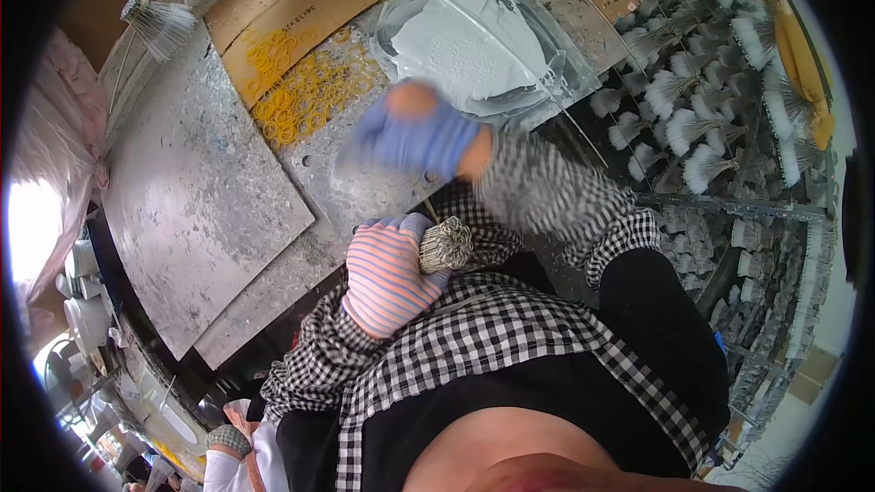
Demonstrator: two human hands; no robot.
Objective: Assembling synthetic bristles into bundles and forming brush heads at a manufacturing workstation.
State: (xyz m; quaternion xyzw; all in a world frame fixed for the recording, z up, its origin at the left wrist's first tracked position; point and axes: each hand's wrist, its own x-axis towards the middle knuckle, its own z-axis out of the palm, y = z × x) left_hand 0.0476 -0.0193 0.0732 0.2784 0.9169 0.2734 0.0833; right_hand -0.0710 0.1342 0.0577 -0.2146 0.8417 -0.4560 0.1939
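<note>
Over scuffed metal table: striped-gloved left hand clamps thin-stick bundle; blurred blue-gloved right hand, grip unclear.

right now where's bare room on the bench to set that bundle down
Free: the grey metal sheet left of the yellow rubber bands, and the strip between it and the left hand holding the stick bundle. Crowded: the white paste tray ahead and the rack of white-tipped bundles to the right.

Single head-worn fisheye view, looking steeply down the person's own chest onto the surface. Very close: checked sleeves fill the lower centre. Edges bend toward the rim; a rack of white brushes sits at right. No second view.
</note>
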